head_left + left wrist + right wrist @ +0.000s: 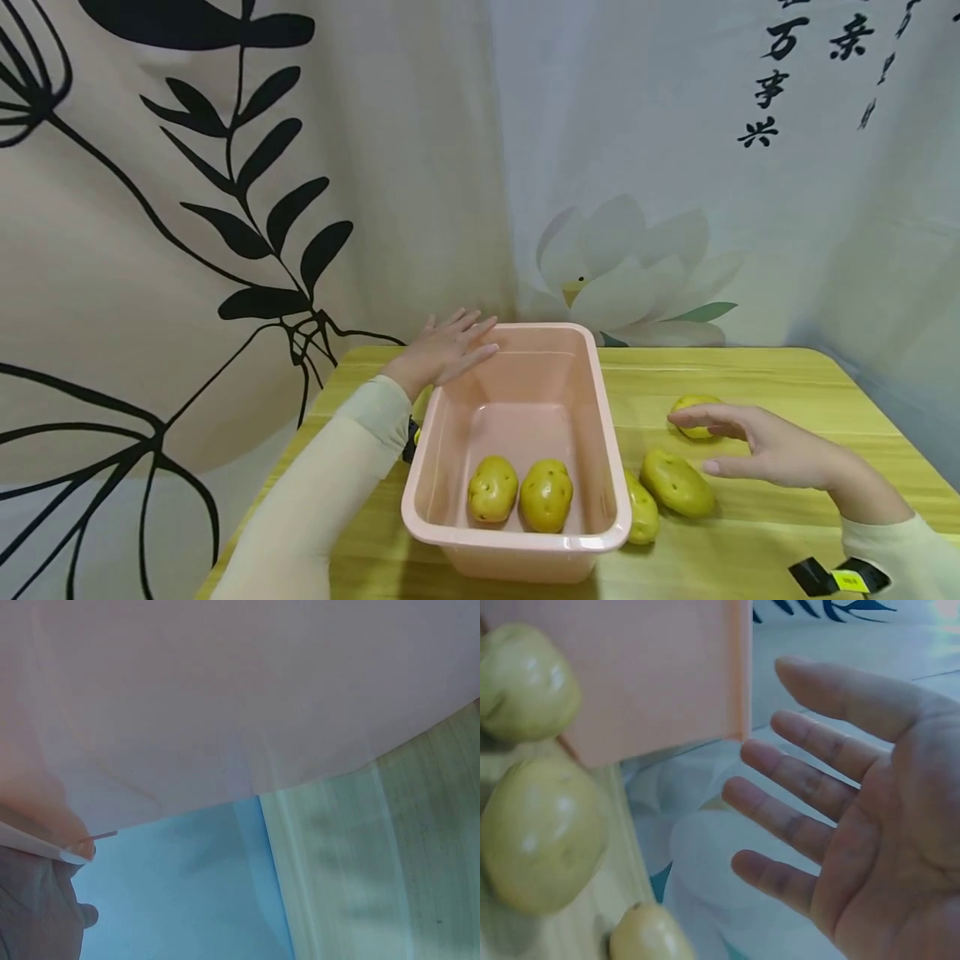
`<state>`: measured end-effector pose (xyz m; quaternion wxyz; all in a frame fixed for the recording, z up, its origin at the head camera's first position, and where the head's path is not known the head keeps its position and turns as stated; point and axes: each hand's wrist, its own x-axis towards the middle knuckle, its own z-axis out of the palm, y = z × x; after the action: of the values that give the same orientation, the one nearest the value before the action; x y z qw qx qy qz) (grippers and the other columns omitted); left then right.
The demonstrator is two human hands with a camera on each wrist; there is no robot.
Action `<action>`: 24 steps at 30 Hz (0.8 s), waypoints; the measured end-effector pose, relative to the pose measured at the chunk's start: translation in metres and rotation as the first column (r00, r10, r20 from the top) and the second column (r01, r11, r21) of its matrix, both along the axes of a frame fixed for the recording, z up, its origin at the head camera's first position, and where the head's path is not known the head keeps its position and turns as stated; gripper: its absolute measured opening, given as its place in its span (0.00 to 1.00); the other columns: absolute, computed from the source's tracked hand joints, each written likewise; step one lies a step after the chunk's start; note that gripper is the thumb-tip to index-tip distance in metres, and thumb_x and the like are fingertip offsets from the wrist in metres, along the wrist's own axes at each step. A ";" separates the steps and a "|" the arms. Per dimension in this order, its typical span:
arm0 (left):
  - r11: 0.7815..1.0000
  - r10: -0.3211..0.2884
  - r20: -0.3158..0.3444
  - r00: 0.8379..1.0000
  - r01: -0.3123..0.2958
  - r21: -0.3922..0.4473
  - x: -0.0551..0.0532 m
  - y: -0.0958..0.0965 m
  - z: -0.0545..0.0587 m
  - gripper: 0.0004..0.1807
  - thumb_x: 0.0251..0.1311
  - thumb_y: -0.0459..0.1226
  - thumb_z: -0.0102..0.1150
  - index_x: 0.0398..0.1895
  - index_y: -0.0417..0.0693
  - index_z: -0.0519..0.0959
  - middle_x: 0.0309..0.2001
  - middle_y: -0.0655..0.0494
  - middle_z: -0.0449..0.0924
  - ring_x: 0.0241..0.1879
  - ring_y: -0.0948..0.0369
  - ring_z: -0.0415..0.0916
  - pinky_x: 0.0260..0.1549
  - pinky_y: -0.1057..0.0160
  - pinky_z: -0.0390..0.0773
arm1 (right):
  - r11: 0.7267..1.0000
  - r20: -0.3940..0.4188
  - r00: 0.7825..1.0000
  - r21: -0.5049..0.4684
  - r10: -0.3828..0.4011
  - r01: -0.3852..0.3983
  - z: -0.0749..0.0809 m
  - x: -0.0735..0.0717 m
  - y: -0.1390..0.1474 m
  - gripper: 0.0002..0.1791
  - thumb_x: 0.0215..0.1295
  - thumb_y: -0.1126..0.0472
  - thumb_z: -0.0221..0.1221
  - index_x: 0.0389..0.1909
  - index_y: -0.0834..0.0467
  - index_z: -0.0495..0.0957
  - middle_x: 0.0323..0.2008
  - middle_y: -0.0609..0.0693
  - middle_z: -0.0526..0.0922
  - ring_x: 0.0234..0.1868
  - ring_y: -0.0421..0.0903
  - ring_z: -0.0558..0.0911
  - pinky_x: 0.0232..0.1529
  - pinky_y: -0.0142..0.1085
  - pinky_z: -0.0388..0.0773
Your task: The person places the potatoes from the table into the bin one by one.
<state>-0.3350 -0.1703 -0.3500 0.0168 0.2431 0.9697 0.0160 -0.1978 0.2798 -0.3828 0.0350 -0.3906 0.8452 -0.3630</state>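
Observation:
A pink plastic basin (517,542) stands on the table with two yellow-green potatoes, one at left (492,489) and one at right (546,496), near its front. My left hand (448,348) rests on the rim at the far left corner, fingers spread and fairly straight. In the left wrist view the basin's outer wall (225,697) fills the upper part. My right hand (780,450) hovers to the right of the basin, empty, fingers apart. Nearest it are a potato (677,483) and another farther back (696,415). A third potato (641,512) sits against the basin's right side, partly covered.
Left of the basin, a yellow-green potato (422,407) is mostly hidden by the left wrist. The wood-grain table (750,375) ends at a patterned curtain (420,167) behind and on both sides. A black strap (840,577) is on the right wrist.

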 end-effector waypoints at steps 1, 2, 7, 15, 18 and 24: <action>1.000 0.001 -0.001 1.000 -0.001 -0.002 0.000 0.001 0.000 0.39 0.64 0.70 0.15 0.77 0.71 0.43 0.77 0.56 0.41 0.75 0.52 0.32 0.66 0.36 0.32 | 1.000 -0.016 1.000 -0.004 -0.009 0.009 -0.002 0.002 0.003 0.30 0.61 0.65 0.64 0.65 0.55 0.70 0.60 0.45 0.76 0.57 0.38 0.76 0.55 0.29 0.71; 1.000 0.000 -0.001 1.000 0.000 0.000 0.000 0.002 -0.001 0.39 0.64 0.70 0.16 0.77 0.71 0.43 0.77 0.56 0.41 0.75 0.52 0.33 0.66 0.36 0.32 | 1.000 -0.028 0.999 -0.007 -0.021 0.021 -0.005 0.004 0.006 0.30 0.60 0.65 0.64 0.65 0.55 0.70 0.60 0.45 0.76 0.57 0.38 0.76 0.55 0.28 0.70; 1.000 -0.022 -0.010 1.000 0.022 0.017 -0.002 0.006 0.000 0.39 0.64 0.70 0.17 0.77 0.71 0.43 0.77 0.56 0.41 0.75 0.50 0.34 0.66 0.36 0.33 | 0.992 -0.080 0.989 0.000 -0.124 0.125 -0.019 0.012 0.022 0.31 0.59 0.65 0.65 0.65 0.51 0.70 0.60 0.44 0.76 0.61 0.32 0.71 0.55 0.21 0.65; 1.000 -0.018 -0.013 1.000 0.018 0.017 -0.003 0.006 -0.001 0.40 0.63 0.70 0.17 0.77 0.70 0.44 0.77 0.56 0.42 0.75 0.51 0.35 0.66 0.36 0.34 | 0.965 -0.122 0.958 0.016 -0.260 0.264 -0.038 0.013 0.031 0.32 0.59 0.61 0.67 0.65 0.48 0.69 0.60 0.49 0.75 0.62 0.25 0.65 0.54 0.16 0.58; 1.000 0.001 -0.012 1.000 -0.001 0.010 -0.003 0.002 -0.002 0.41 0.62 0.72 0.15 0.76 0.71 0.43 0.77 0.57 0.41 0.75 0.51 0.35 0.66 0.36 0.34 | 0.958 -0.123 0.951 0.006 -0.285 0.288 -0.044 0.008 0.031 0.33 0.59 0.60 0.67 0.66 0.47 0.68 0.62 0.52 0.73 0.63 0.24 0.61 0.54 0.14 0.54; 1.000 0.007 0.005 1.000 -0.007 0.008 -0.005 -0.002 -0.003 0.41 0.62 0.72 0.15 0.76 0.72 0.42 0.77 0.58 0.40 0.75 0.52 0.34 0.66 0.36 0.33 | 0.937 -0.144 0.928 0.013 -0.343 0.349 -0.054 0.002 0.031 0.35 0.57 0.57 0.69 0.66 0.49 0.69 0.66 0.55 0.68 0.66 0.32 0.59 0.55 0.13 0.49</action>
<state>-0.3399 -0.1719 -0.3533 0.0180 0.2398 0.9704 0.0206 -0.1957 0.3104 -0.4373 -0.0813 -0.2592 0.9079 -0.3192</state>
